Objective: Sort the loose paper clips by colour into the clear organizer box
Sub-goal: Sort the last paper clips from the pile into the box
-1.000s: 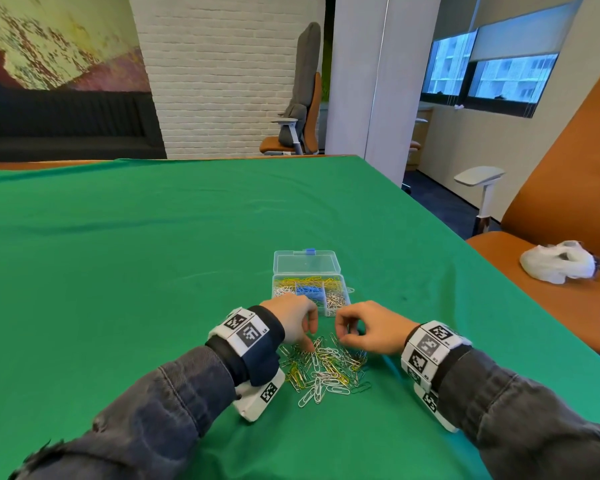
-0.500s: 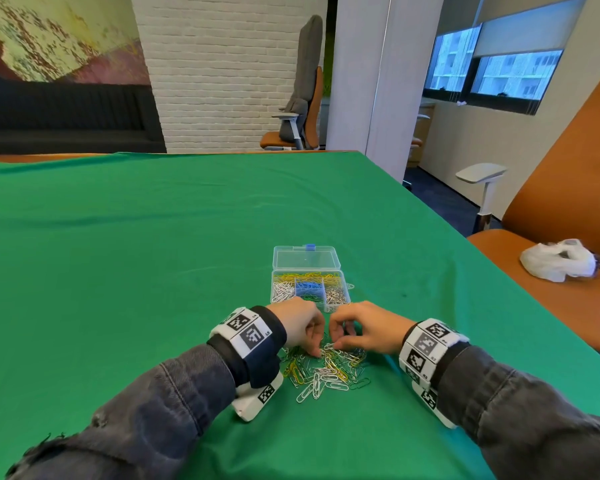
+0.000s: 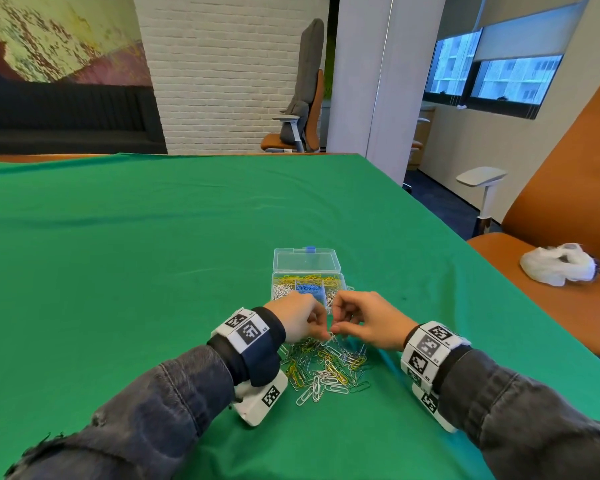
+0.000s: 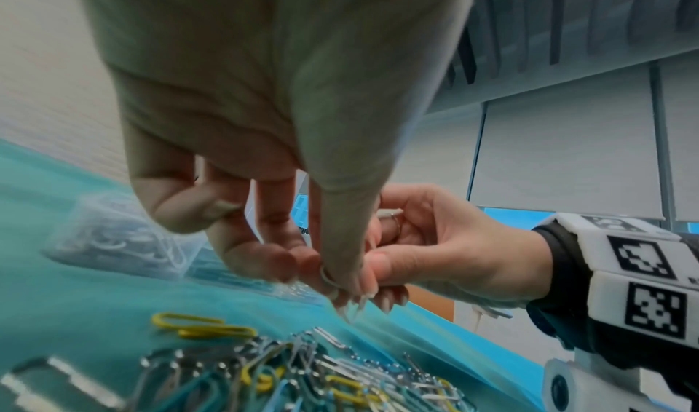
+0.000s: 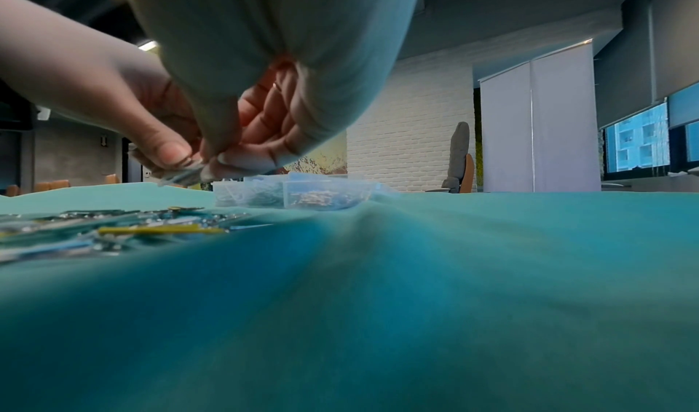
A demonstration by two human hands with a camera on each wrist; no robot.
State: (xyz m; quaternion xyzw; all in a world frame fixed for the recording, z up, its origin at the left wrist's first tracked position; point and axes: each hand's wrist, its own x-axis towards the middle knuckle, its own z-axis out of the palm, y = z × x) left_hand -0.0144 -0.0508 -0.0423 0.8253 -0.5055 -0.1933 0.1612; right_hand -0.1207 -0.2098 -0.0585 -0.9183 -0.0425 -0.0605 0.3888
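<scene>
Both hands met just above the far edge of the loose pile of paper clips (image 3: 326, 368) on the green cloth (image 3: 136, 254). The left hand (image 3: 297, 320) had its fingertips (image 4: 302, 264) bunched downward, pinching a silvery clip (image 4: 328, 276) between thumb and forefinger. The right hand (image 3: 364, 322) came in from the other side, thumb pressed toward its curled fingers at the same spot; from the right wrist view something thin and pale sat in that pinch, so it seemed to grip the same clip or one hooked to it, though I could not tell which.

To my eye the step in hand was pulling apart tangled clips lifted from the pile, before either went anywhere. The clear organizer box (image 3: 307, 289) stood open just beyond the knuckles, lid laid back, with yellow clips along the far compartments, blue in the middle and silver ones at the near left. Much of the heap, white, yellow, silver and a few greenish, was not yet sorted.

The next move, I judged, called for a small twist to free 1 clip from the other, then a short carry forward to the matching compartment. The risk looked like dragging a chain of linked clips along, or dropping the piece into the neighbouring blue section, since the dividers sat close together.
</scene>
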